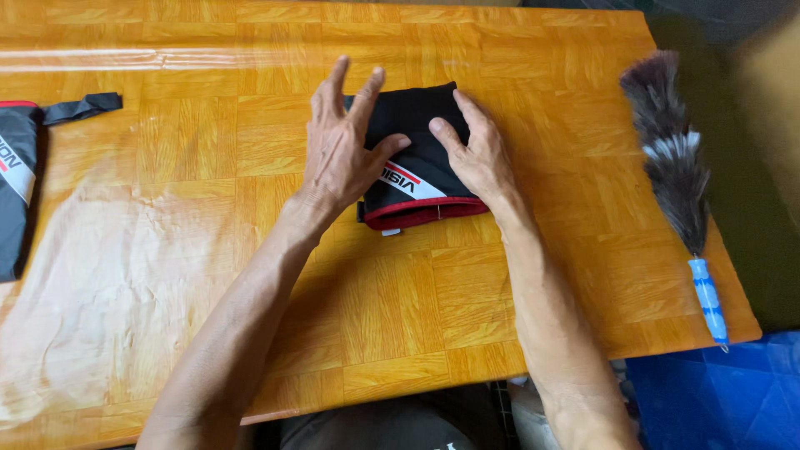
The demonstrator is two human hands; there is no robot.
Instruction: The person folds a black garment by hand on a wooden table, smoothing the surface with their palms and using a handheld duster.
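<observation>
1. Our left hand (343, 146) lies flat on the folded black garment (417, 162), fingers spread and pointing away from us, palm pressing down on its left part. It grips nothing.

2. Our right hand (477, 154) rests on the right edge of the same bundle, fingers loosely spread, thumb laid across the cloth. It presses as well and pinches nothing.

3. The garment sits near the middle of the wooden table (250, 275), slightly toward the far side. It is already a compact, squarish packet: black cloth with a red-trimmed edge along the near side and a white panel with a red stripe showing between our hands.

4. Judging from that shape, we take the folding to be nearly done. The layers lie stacked and the edges look roughly even, so what we see in hand is the flattening. We judge that little is left beyond smoothing the packet and setting it aside.

5. Further out, at the left edge of the table, a second dark garment (17, 183) with a loose black strap lies partly out of view; we cannot tell whether it is folded.

6. A feather duster (671, 162) with a blue handle lies along the right side of the table, well apart from our hands.
</observation>
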